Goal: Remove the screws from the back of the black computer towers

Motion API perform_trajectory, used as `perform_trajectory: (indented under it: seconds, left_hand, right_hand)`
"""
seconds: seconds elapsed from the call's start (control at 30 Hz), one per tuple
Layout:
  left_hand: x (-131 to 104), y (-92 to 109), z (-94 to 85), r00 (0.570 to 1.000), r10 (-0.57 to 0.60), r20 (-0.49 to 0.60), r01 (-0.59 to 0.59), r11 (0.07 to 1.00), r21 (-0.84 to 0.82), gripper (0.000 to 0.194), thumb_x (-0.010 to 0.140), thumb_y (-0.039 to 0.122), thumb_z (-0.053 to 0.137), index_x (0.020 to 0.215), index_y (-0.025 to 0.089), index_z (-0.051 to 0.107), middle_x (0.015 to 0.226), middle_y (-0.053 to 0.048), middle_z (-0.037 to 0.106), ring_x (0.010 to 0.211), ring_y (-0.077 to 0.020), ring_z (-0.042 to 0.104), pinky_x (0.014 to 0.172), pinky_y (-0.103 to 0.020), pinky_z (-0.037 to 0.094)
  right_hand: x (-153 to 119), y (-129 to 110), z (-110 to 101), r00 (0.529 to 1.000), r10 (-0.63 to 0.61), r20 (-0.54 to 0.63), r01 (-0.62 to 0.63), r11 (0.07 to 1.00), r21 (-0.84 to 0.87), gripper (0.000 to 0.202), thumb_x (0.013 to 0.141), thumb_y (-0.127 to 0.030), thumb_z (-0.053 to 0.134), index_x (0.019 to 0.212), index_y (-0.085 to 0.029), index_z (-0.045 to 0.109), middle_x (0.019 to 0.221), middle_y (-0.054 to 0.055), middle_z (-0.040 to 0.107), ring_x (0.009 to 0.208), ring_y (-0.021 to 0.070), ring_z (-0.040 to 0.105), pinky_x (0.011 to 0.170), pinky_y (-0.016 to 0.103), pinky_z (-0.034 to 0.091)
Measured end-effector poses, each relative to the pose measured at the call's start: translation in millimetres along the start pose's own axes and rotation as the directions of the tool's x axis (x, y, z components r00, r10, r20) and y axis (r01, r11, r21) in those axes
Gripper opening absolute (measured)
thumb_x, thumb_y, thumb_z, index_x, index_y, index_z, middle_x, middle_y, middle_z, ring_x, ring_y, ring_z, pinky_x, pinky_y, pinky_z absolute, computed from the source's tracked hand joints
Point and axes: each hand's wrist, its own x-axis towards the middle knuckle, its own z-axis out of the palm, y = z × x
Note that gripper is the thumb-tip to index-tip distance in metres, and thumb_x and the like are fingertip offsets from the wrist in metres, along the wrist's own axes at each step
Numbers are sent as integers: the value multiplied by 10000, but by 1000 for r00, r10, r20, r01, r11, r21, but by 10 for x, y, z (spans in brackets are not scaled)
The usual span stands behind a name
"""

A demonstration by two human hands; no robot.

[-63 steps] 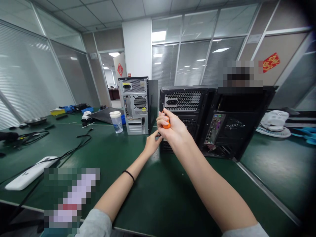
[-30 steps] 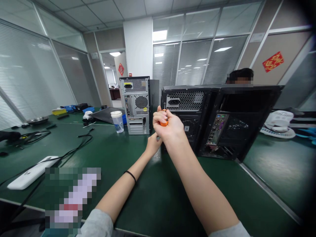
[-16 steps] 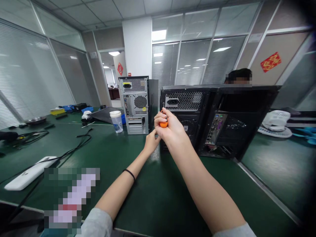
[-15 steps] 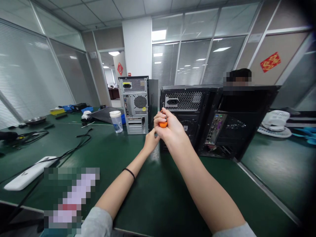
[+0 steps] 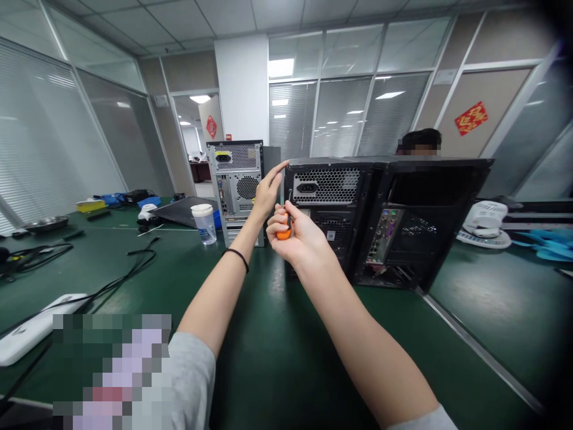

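Observation:
A screwdriver (image 5: 283,232) with an orange and black handle is gripped in my right hand (image 5: 304,230). Its thin shaft points up at the left edge of a black computer case (image 5: 329,209), beside the power supply's honeycomb grille; the tip appears to meet a screw there. My left hand (image 5: 268,192) is raised against the case's upper left corner, fingers stretched out and touching its edge. Behind that hand stands a silver-backed computer case (image 5: 235,156). A second black case (image 5: 430,224), with its rear ports showing, adjoins the first on the right.
On the green table (image 5: 250,358) a lidded plastic cup (image 5: 204,224) stands left of the silver case. Black cables (image 5: 129,269) and a white power bank-like object (image 5: 40,328) lie at the left. A person (image 5: 419,142) is behind the cases. A white cap-like object (image 5: 486,218) sits at the right.
My left hand has moved up from beside the screwdriver to the black case's upper corner, its fingers now extended. My right hand still holds the screwdriver, its grip slightly turned. The view has shifted slightly.

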Motion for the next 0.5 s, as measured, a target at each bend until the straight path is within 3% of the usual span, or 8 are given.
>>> perform_trajectory:
  seconds: [0.1, 0.2, 0.3, 0.5]
  left_hand:
    - [155, -1, 47, 999, -21, 50, 24, 998, -61, 407, 954, 396, 288, 1162, 229, 596, 1336, -23, 550, 1368, -173, 327, 1116, -381, 259]
    - [216, -33, 106, 995, -48, 83, 60, 986, -156, 449, 953, 450, 253, 1106, 231, 614, 1332, -24, 550, 1339, -182, 377, 1071, -389, 327]
    - [214, -82, 143, 995, -70, 77, 88, 963, -255, 443, 940, 474, 276, 1090, 229, 613, 1322, -26, 549, 1270, -186, 459, 1020, -377, 385]
    - [189, -88, 151, 991, -107, 80, 131, 902, -411, 377, 895, 526, 396, 1020, 278, 651, 1276, 24, 572, 1301, -203, 418, 1057, -371, 342]
  right_hand:
    - [9, -4, 5, 1000, 0, 13, 0, 1000, 20, 307, 974, -244, 336, 694, -158, 428, 446, -100, 343, 309, 12, 322, 278, 83, 254]
    - [8, -7, 19, 1000, -5, 11, 5, 999, 37, 308, 977, -243, 327, 697, -158, 425, 449, -102, 332, 306, 10, 309, 274, 80, 244]
    - [-1, -6, 21, 1000, 0, 26, -1, 998, 64, 315, 979, -236, 316, 693, -156, 421, 451, -105, 317, 300, 6, 300, 270, 80, 237]
    - [5, 8, 3, 998, -16, 68, 6, 989, 148, 306, 983, -235, 305, 717, -153, 433, 453, -109, 306, 291, 6, 279, 261, 85, 225]
